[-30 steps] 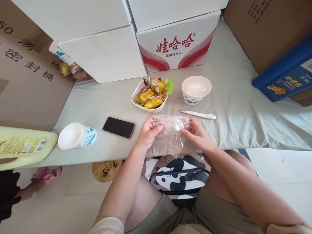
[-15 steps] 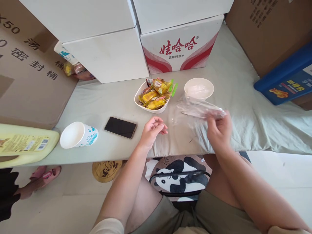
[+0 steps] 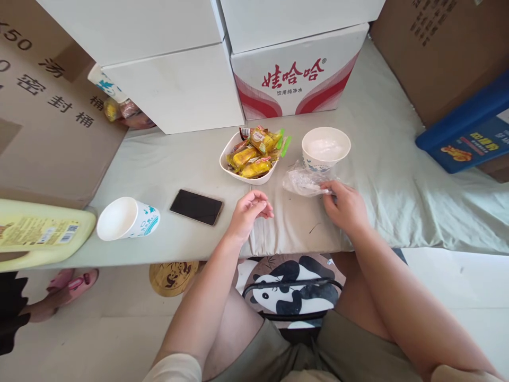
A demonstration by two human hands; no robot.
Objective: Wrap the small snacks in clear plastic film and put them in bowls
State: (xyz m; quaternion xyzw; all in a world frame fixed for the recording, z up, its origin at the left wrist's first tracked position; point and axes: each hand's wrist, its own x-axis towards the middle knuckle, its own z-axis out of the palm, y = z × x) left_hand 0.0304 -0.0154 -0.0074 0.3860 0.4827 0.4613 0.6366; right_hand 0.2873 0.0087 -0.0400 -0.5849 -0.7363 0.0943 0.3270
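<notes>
My right hand (image 3: 345,207) pinches the edge of a crumpled clear plastic bag (image 3: 303,179), which lies on the cloth. Just behind the bag, a white paper bowl (image 3: 325,163) with a blue print holds something whitish and translucent. My left hand (image 3: 251,212) rests near the front edge, fingers loosely curled and thumb against them, with nothing visible in it. Beyond that hand stands a white square bowl (image 3: 259,181) filled with wrapped snacks (image 3: 254,156) in yellow and brown packets. A dark-screened phone (image 3: 196,206) lies to its left.
A tipped-looking white paper cup (image 3: 119,218) and a yellow jug (image 3: 43,233) stand at the left. White cartons (image 3: 294,87) line the back. A blue container (image 3: 465,138) and a brown box (image 3: 429,58) are at the right. Another person's pink sandals (image 3: 77,284) show below left.
My right hand has moved left and lowered the plastic bag from the air onto the cloth, where it now lies bunched in front of the paper bowl. My left hand has stayed put.
</notes>
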